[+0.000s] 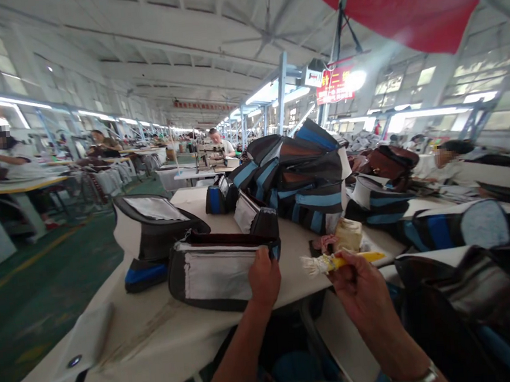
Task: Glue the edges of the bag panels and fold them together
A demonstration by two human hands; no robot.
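Observation:
In front of me on the table lies a dark bag piece [219, 273] with a pale lining panel facing me and its top edge turned up. My left hand [265, 275] grips that piece at its right upper edge, fingers closed over the rim. Pinched in my right hand [362, 282] is a yellow-handled brush [342, 260]; its whitish, caked bristles point left, apart from the bag piece. Just behind the brush stands an open jar [348, 235] of yellowish stuff, with a crumpled pinkish rag [325, 244] beside it.
A tall heap of black and blue bag pieces [298, 176] fills the table's back. More pieces stand at the left [156, 228] and right [452, 225]. A grey flap with an eyelet [75, 361] lies at the front left table edge. Other people sit at machines farther off.

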